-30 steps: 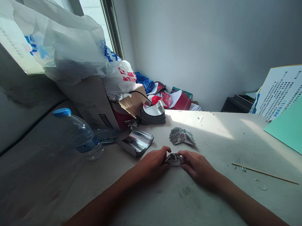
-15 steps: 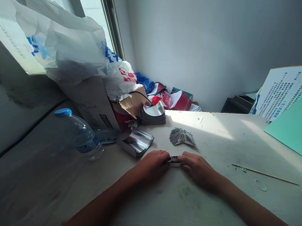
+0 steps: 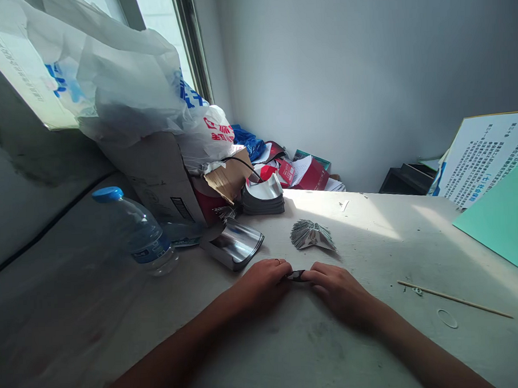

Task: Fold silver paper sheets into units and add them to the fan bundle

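The left hand [image 3: 263,284] and the right hand [image 3: 341,292] are closed in a soft pinch, and they grip a small folded piece of foil [image 3: 296,276] between them. The piece sits in the middle of the counter [image 3: 385,251], close to the person. The fingers hide most of it, so it is hard to tell just how it is folded.

The step in hand looks like pressing a fold flat. This looks like one small piece for a bigger shape, like the fan of folded foil [image 3: 311,235] lying just ahead of the hands. The next move seems to call for a firm, neat crease, with both hands even so the thin foil does not tear.

There is not much room on the left. A curved stack of foil strips [image 3: 233,245] lies near the left hand, and a water bottle [image 3: 136,231] stands past it (its cap is blue). A second foil stack [image 3: 262,198] sits by the far edge of the counter. The right side has much more room to move. A thin wooden stick [image 3: 455,298] and a rubber band [image 3: 447,318] lie well off to the right, and a green card [image 3: 500,218] lies at the far right.
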`<action>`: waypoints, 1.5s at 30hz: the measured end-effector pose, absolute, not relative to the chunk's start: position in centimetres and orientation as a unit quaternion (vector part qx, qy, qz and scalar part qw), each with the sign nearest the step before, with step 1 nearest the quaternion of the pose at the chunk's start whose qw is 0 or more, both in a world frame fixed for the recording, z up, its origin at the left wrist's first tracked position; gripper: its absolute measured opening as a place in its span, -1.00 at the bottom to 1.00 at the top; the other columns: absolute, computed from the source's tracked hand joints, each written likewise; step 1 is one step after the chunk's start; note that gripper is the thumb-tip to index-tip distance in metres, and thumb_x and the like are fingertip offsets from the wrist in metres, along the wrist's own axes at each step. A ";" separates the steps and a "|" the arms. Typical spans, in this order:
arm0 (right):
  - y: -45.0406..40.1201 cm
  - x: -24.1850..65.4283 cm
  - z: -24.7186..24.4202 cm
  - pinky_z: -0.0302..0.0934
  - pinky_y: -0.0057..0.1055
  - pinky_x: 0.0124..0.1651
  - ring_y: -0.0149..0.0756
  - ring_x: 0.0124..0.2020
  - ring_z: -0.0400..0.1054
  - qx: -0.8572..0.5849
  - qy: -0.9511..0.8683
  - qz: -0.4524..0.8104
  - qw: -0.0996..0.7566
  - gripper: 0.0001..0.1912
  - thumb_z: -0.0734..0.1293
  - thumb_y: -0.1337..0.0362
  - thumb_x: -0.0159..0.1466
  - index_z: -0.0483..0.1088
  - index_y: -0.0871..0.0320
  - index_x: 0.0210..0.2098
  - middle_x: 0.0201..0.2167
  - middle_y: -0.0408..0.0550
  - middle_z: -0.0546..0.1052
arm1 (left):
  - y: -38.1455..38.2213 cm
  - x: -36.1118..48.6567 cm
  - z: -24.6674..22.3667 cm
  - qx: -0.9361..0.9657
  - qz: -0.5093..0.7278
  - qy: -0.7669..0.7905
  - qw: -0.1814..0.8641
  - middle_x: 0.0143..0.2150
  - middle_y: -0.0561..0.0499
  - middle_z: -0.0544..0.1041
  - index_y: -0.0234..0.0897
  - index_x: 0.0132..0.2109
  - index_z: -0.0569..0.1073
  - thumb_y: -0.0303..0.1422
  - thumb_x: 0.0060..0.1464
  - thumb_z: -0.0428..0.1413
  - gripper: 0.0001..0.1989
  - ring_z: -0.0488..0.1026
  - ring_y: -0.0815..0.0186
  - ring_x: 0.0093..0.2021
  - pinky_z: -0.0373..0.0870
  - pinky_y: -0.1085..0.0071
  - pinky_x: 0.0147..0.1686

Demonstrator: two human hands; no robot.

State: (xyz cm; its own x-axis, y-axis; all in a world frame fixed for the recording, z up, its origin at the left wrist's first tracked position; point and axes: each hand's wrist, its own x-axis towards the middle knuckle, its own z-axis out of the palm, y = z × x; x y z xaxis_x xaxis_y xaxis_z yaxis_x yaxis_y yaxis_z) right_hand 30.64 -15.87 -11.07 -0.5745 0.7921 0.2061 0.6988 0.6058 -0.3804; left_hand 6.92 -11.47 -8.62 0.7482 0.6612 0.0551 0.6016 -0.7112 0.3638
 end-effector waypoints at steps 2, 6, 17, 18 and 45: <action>-15.9 30.7 -11.3 0.22 -0.34 -0.20 -0.25 -0.24 0.36 -0.422 -0.881 0.118 0.179 -0.67 0.22 0.47 0.38 0.37 0.05 0.07 -0.18 -0.05 0.47 | -11.5 6.9 -8.7 0.921 0.094 0.341 0.164 -0.29 0.05 0.47 -0.27 -0.30 0.35 -0.51 0.17 0.05 -0.92 0.41 0.35 -0.29 0.19 0.47 -0.32; -15.8 30.9 -11.9 0.19 -0.37 -0.24 -0.27 -0.25 0.36 -0.410 -0.888 0.101 0.181 -0.65 0.21 0.43 0.41 0.34 -0.01 0.13 -0.16 -0.06 0.47 | -11.4 6.9 -9.0 0.924 0.096 0.336 0.158 -0.29 0.05 0.47 -0.27 -0.29 0.36 -0.50 0.18 0.05 -0.92 0.41 0.35 -0.29 0.18 0.46 -0.33; -15.7 30.9 -11.9 0.16 -0.37 -0.25 -0.28 -0.26 0.34 -0.404 -0.892 0.096 0.178 -0.69 0.19 0.39 0.44 0.35 -0.01 0.11 -0.17 -0.05 0.47 | -11.3 6.8 -9.1 0.927 0.093 0.326 0.161 -0.28 0.03 0.48 -0.26 -0.27 0.38 -0.45 0.23 0.03 -0.92 0.41 0.33 -0.29 0.19 0.44 -0.32; -15.8 30.9 -11.9 0.16 -0.37 -0.25 -0.27 -0.26 0.34 -0.405 -0.892 0.096 0.177 -0.69 0.19 0.39 0.43 0.36 -0.01 0.11 -0.17 -0.05 0.47 | -11.4 6.8 -9.0 0.926 0.092 0.328 0.162 -0.28 0.02 0.48 -0.27 -0.27 0.38 -0.45 0.23 0.03 -0.92 0.41 0.33 -0.29 0.19 0.44 -0.32; -15.9 30.8 -11.0 0.16 -0.36 -0.20 -0.27 -0.24 0.33 -0.400 -0.885 0.147 0.184 -0.71 0.19 0.45 0.38 0.35 0.07 0.04 -0.20 -0.05 0.46 | -11.5 6.8 -8.8 0.918 0.096 0.343 0.174 -0.27 0.02 0.47 -0.26 -0.27 0.38 -0.46 0.20 0.03 -0.93 0.41 0.31 -0.27 0.21 0.42 -0.30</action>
